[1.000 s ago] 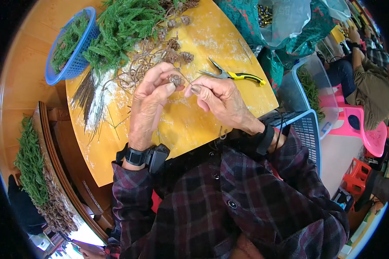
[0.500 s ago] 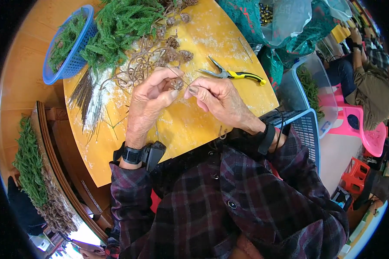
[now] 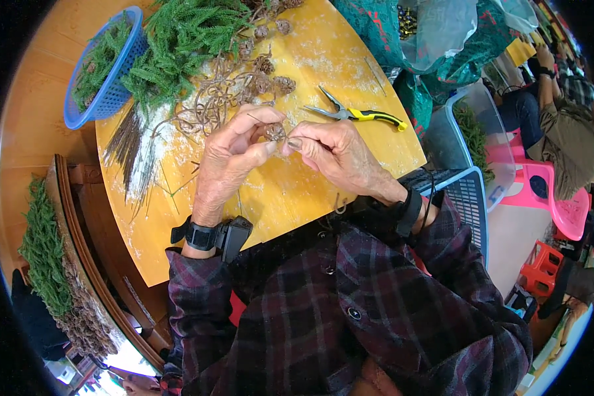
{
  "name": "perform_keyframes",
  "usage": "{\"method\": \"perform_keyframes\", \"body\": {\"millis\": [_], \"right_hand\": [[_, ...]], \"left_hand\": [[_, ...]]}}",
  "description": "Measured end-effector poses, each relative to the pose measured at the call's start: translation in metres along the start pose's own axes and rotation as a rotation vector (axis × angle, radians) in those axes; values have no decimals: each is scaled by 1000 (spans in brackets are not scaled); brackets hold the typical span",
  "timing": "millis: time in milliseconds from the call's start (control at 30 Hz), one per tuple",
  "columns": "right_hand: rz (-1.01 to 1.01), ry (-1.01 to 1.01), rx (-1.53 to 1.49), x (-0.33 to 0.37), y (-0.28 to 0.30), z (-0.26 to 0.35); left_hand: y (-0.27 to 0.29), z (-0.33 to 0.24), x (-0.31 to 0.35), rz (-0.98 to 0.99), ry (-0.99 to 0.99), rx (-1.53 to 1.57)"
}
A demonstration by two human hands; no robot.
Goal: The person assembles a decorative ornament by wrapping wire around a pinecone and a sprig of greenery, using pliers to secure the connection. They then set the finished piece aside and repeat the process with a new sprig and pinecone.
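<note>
Between the thumb and fingers of my left hand [image 3: 234, 148] is a small brown pine cone [image 3: 274, 132], held above the yellow table. Close against its right side, my right hand [image 3: 333, 148] pinches a thin dark wire, of which only a short bit shows at the fingertips. Just beyond my hands lie brown curled stems [image 3: 211, 99] and several loose pine cones [image 3: 284, 85]. Pliers [image 3: 356, 115] with yellow and black handles rest behind my right hand, their jaws apart. A bundle of thin dark wires [image 3: 127, 146] lies to the left, over white powder.
Green artificial fir sprigs [image 3: 178, 46] are heaped at the far left beside a blue basket [image 3: 122, 86]. Plastic bags [image 3: 435, 59] stand at the far right. A clear bin [image 3: 459, 125] and a blue crate [image 3: 472, 204] flank the table [image 3: 290, 198]. Another person [image 3: 564, 125] sits beyond.
The pine cone has turned and shifted slightly right in my left fingers. My right fingertips remain beside it, and the wire that stood above them now shows less.
</note>
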State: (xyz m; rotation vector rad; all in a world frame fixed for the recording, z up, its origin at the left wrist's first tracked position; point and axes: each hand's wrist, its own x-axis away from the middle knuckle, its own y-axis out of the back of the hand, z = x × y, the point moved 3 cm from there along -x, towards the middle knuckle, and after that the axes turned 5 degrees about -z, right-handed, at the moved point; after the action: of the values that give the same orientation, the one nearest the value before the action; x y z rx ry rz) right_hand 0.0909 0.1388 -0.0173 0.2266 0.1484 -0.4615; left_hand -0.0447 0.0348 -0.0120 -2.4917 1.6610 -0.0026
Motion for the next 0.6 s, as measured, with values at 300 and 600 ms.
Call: {"method": "perform_keyframes", "body": {"millis": [300, 600], "right_hand": [[-16, 15, -7, -1, 2, 0], [-51, 22, 62, -2, 3, 2]], "left_hand": [[-2, 5, 0, -4, 48, 17], [0, 20, 4, -185, 80, -30]]}}
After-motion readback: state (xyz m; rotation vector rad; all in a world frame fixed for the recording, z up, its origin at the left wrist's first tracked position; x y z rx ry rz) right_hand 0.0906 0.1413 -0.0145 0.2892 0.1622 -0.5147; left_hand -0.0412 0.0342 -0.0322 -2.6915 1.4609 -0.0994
